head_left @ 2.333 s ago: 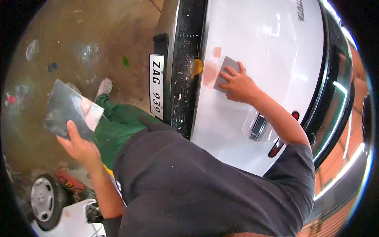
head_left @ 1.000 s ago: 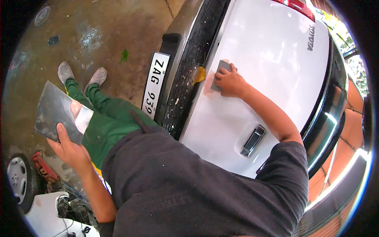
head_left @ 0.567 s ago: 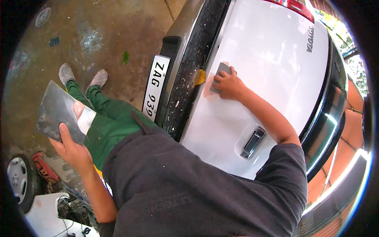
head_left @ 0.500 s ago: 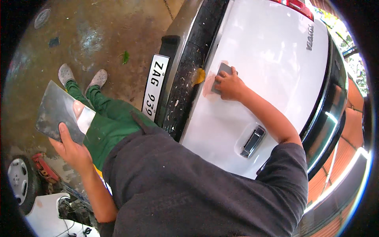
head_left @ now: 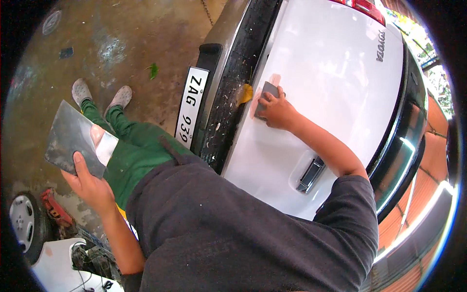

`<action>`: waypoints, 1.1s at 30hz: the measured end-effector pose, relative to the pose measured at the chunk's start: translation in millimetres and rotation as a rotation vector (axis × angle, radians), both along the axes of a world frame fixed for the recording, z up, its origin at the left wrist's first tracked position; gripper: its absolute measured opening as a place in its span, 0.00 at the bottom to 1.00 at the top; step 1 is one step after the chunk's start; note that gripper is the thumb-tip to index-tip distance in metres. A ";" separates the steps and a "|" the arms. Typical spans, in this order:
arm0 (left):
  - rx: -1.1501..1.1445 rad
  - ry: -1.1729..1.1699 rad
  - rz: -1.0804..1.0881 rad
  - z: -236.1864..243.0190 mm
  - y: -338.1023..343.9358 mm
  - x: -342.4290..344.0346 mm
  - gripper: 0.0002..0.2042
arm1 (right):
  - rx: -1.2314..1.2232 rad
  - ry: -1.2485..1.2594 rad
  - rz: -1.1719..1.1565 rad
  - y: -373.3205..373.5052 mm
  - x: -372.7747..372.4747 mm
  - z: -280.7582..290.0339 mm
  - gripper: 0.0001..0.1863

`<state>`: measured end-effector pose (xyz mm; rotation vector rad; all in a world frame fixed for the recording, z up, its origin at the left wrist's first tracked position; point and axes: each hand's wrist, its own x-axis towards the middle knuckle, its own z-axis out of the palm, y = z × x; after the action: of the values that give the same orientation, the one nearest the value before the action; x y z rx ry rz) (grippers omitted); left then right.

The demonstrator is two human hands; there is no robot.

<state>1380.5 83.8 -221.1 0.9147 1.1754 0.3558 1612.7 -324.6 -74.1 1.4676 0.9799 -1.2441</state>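
Observation:
My left hand [head_left: 92,189] grips a flat grey plate [head_left: 73,134] by its near edge, thumb on top. On the plate's right corner lies a blob of pinkish putty [head_left: 97,136], next to a shiny bare patch. My right hand [head_left: 278,112] is closed on a dark, flat rectangular spreader [head_left: 270,90], pressed against the white tailgate [head_left: 335,63] of a vehicle. Thin pink putty [head_left: 275,79] shows on the paint around the spreader, close to the tailgate's lower edge. The spreader's lower part is partly covered by my fingers.
Along the tailgate runs a dark bumper step [head_left: 228,97] with a yellow leaf [head_left: 244,94] on it. A licence plate [head_left: 191,104] and a tailgate handle [head_left: 310,175] are nearby. A wheel [head_left: 23,221] and a red tool [head_left: 54,207] lie at lower left on the wet floor [head_left: 136,39].
My right hand and the spreader have shifted a little toward the bumper and nearer to me, showing more putty beyond the far end. My left hand and the plate have barely moved.

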 end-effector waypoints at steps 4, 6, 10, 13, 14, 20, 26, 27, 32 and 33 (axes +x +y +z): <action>-0.044 -0.010 0.013 -1.3 0.6 -1.5 0.22 | 0.025 0.001 0.024 -11.1 -7.7 -1.9 0.17; -0.040 -0.001 0.006 3.3 0.6 0.7 0.22 | 0.010 -0.019 0.034 -4.8 -13.2 2.7 0.17; -0.024 -0.008 -0.029 1.4 1.3 0.5 0.25 | -0.143 -0.026 -0.057 18.0 -13.1 12.6 0.17; -0.031 0.040 -0.029 3.7 2.2 0.6 0.25 | -0.093 -0.023 -0.039 12.7 -19.8 11.1 0.18; -0.031 0.040 -0.029 2.7 2.5 -0.1 0.25 | -0.016 -0.030 -0.016 7.2 -22.2 9.0 0.18; -0.022 0.024 -0.061 0.5 4.3 -2.1 0.26 | 0.093 -0.061 0.012 -16.9 -28.8 -6.7 0.18; 0.013 0.040 -0.086 1.8 4.3 -2.1 0.25 | -0.018 -0.057 -0.008 -5.2 -24.3 4.3 0.19; -0.020 0.026 -0.067 0.1 3.8 -2.1 0.25 | -0.018 -0.060 -0.007 -1.7 -22.0 7.8 0.19; -0.139 0.041 -0.031 6.5 -4.4 12.3 0.24 | -0.231 -0.019 -0.100 22.8 -6.9 23.6 0.20; -0.181 0.027 -0.089 3.9 -7.9 15.8 0.24 | -0.229 -0.020 -0.099 31.5 -3.2 28.3 0.20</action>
<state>1396.3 75.9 -217.2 0.8127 1.1678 0.1629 1609.5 -293.1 -45.8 1.3589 0.7322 -1.3624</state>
